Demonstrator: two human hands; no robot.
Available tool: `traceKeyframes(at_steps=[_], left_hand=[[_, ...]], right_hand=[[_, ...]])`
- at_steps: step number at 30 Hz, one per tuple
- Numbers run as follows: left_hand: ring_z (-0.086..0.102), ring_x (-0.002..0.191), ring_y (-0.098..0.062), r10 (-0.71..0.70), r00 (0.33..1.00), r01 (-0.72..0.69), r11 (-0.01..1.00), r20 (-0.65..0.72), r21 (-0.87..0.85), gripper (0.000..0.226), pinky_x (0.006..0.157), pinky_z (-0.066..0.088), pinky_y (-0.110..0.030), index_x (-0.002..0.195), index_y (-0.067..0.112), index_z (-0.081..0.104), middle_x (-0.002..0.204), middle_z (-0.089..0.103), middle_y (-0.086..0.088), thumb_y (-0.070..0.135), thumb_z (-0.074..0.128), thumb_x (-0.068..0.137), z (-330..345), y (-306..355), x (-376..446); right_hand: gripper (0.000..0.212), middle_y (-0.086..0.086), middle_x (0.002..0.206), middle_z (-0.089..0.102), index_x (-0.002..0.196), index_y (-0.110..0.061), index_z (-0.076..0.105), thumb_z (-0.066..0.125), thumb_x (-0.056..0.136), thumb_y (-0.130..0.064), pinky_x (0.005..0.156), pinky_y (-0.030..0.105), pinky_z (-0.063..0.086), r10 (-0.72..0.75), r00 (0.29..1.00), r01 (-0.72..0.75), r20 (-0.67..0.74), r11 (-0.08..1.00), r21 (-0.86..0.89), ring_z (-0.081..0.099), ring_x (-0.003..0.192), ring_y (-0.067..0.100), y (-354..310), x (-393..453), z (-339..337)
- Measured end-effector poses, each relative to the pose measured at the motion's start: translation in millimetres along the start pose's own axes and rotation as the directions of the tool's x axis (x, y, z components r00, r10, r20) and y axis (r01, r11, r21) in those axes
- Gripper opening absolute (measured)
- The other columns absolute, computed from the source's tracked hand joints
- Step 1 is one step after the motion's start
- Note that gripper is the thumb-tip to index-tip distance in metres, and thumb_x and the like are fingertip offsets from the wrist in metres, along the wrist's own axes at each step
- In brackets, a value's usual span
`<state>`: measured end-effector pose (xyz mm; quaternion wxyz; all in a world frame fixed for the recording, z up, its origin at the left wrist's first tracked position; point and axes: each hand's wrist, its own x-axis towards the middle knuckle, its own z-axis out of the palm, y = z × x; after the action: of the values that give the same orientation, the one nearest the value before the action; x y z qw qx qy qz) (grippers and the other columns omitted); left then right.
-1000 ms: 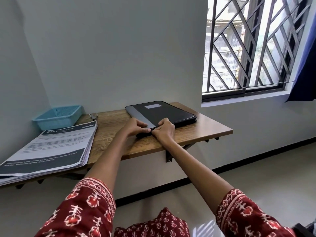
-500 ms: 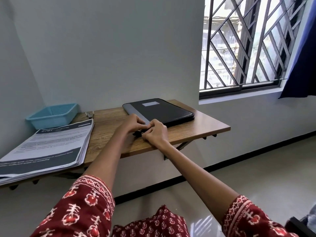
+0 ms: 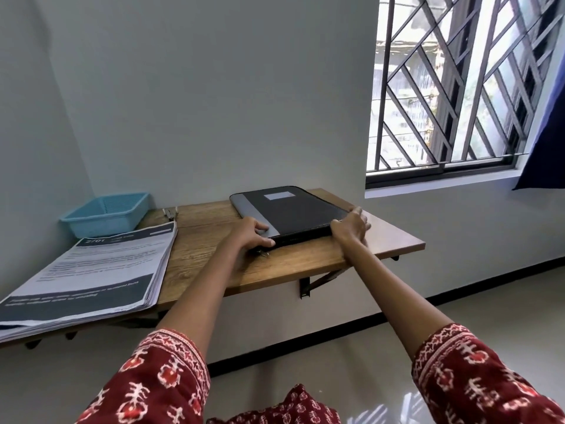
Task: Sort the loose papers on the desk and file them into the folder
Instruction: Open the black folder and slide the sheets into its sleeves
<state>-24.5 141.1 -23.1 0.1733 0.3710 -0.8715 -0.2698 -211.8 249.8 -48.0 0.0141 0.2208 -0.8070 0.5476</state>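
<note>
The wall-mounted wooden desk [image 3: 208,240] runs from 9 o'clock to 3 o'clock in front of me; its left end is cut off by the frame, and the brackets underneath are only partly visible. Its front edge is bare wood between the two arms, w/ open floor below.

The thick stack of printed white papers with dark header bands [image 3: 91,276] lies at approx 8 o'clock, overhanging the desk's front edge; its lower left corner runs out of the frame, and the print is too blurred to read.

The black zippered folder with a grey spine strip and a pale label [image 3: 290,211] lies flat and closed at 1 o'clock, back edge near the wall, right side well short of the desk's right edge.

The pale blue plastic basket [image 3: 107,212] sits at 10 o'clock in the corner, just behind the papers; its inside is hidden from here.

The left hand [image 3: 252,234] rests on the folder's near left corner, fingers flat on the grey strip, thumb curled at the edge. The right hand [image 3: 350,224] is at the near right corner w/ fingers spread; can't tell if it's pinching anything.

A small metal thing [image 3: 170,212] near the wall btwn basket and folder is too small to identify.
</note>
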Motion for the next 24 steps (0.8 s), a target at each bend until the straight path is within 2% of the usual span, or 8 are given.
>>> traceKeyframes(at_steps=[4,8,11,13,18,20,22,24], left_hand=[[0.04,0.131,-0.027,-0.078,0.995,0.073,0.994,0.066,0.083,0.061,0.109,0.033,-0.038,0.14,0.013,0.041,0.145,0.04,-0.013,0.011,0.066,0.085,-12,-5,13],[0.041,0.128,-0.026,-0.143,0.982,0.138,0.989,0.119,0.047,0.066,0.102,0.033,-0.033,0.142,0.016,0.04,0.145,0.04,-0.01,0.008,0.068,0.083,-24,-13,26],[0.037,0.132,-0.025,-0.151,0.981,0.146,0.988,0.122,0.045,0.077,0.103,0.033,-0.034,0.144,0.015,0.035,0.148,0.036,-0.008,0.019,0.073,0.078,-23,-16,33],[0.036,0.134,-0.025,-0.139,0.987,0.133,0.988,0.085,0.079,0.088,0.106,0.033,-0.036,0.145,0.011,0.031,0.149,0.034,-0.008,0.031,0.077,0.073,-18,-16,36],[0.044,0.128,-0.023,-0.101,0.994,0.101,0.995,0.049,-0.015,0.092,0.092,0.037,-0.028,0.141,0.006,0.036,0.143,0.043,-0.009,0.04,0.08,0.068,-15,-14,38],[0.051,0.119,-0.024,-0.053,0.998,0.056,0.995,0.037,-0.085,0.073,0.088,0.04,-0.028,0.135,0.011,0.047,0.129,0.055,-0.008,0.032,0.078,0.072,-20,-17,37],[0.06,0.097,-0.022,0.022,1.0,-0.018,0.984,0.017,-0.179,0.034,0.076,0.042,-0.024,0.111,0.017,0.063,0.097,0.065,-0.002,0.016,0.072,0.078,-25,-24,34],[0.058,0.076,-0.015,0.026,1.0,-0.027,0.948,-0.007,-0.318,0.017,0.066,0.04,-0.023,0.093,0.011,0.07,0.072,0.062,0.005,0.008,0.068,0.076,-31,-30,27]], right_hand=[[0.061,0.018,0.135,0.046,0.138,-0.003,0.034,0.062,0.087,-0.02,0.099,0.042,0.038,0.114,0.989,-0.102,0.09,0.986,-0.132,0.04,0.125,0.034,-13,24,5],[0.068,0.02,0.136,0.043,0.137,-0.005,0.037,0.071,0.08,-0.023,0.105,0.046,0.036,0.173,0.981,-0.142,0.091,0.949,-0.28,0.039,0.126,0.036,-28,36,16],[0.075,0.018,0.122,0.052,0.129,-0.001,0.043,0.079,0.073,-0.035,0.096,0.041,0.044,0.226,0.966,-0.178,0.126,0.935,-0.308,0.048,0.116,0.033,-28,43,14],[0.069,0.011,0.096,0.057,0.118,0.001,0.05,0.08,0.072,-0.039,0.084,0.037,0.051,0.249,0.95,-0.206,0.19,0.954,-0.218,0.056,0.097,0.026,-27,46,6],[0.041,0.012,0.097,0.054,0.115,0.003,0.053,0.068,0.084,-0.019,0.072,0.026,0.043,0.17,0.967,-0.185,0.188,0.98,0.065,0.054,0.091,0.025,-59,49,-13],[0.033,0.011,0.089,0.059,0.106,0.004,0.061,0.064,0.079,-0.015,0.066,0.026,0.045,0.087,0.99,-0.105,0.114,0.982,0.159,0.057,0.08,0.024,-90,50,-13],[0.03,0.003,0.081,0.057,0.104,-0.003,0.059,0.06,0.076,-0.013,0.065,0.029,0.051,-0.055,0.996,0.034,0.077,0.966,0.257,0.061,0.077,0.023,-125,43,-11],[0.035,-0.004,0.077,0.051,0.112,-0.013,0.051,0.063,0.08,-0.016,0.068,0.033,0.057,-0.255,0.96,0.185,0.114,0.888,0.42,0.059,0.072,0.018,-160,28,-7]])
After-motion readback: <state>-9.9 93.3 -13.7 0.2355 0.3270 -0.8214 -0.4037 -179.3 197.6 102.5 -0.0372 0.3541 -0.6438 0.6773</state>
